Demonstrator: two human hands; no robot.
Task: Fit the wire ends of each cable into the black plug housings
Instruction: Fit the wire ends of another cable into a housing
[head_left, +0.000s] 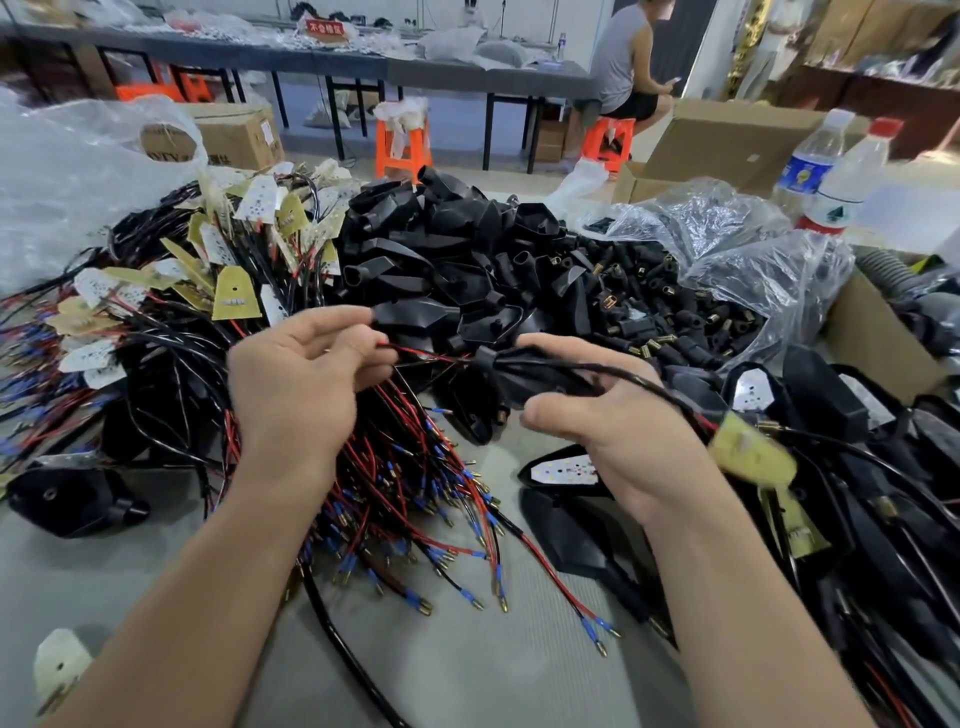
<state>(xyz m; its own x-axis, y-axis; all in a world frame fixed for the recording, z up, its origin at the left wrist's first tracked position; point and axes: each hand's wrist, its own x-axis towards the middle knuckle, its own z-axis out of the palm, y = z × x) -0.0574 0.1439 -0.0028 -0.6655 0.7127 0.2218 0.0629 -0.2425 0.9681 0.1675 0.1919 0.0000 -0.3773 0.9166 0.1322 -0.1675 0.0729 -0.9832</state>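
My right hand (613, 415) is shut on a black plug housing (530, 376) held above the table. A black cable runs out of it to the right and ends in a yellow board (753, 454). My left hand (306, 374) pinches the red and black wire ends (421, 356) that stick out of the housing's left end. Beneath both hands lies a bundle of red and black wires (426, 499) with blue sleeves and brass tips. A heap of empty black housings (441, 260) lies just beyond my hands.
Cables with yellow and white boards (223, 270) are piled at the left. A clear bag of small black sockets (691, 306) lies at the right, with two water bottles (831, 171) behind it. Finished housings (857, 467) are stacked at the right. A person sits on an orange stool (608, 140) far back.
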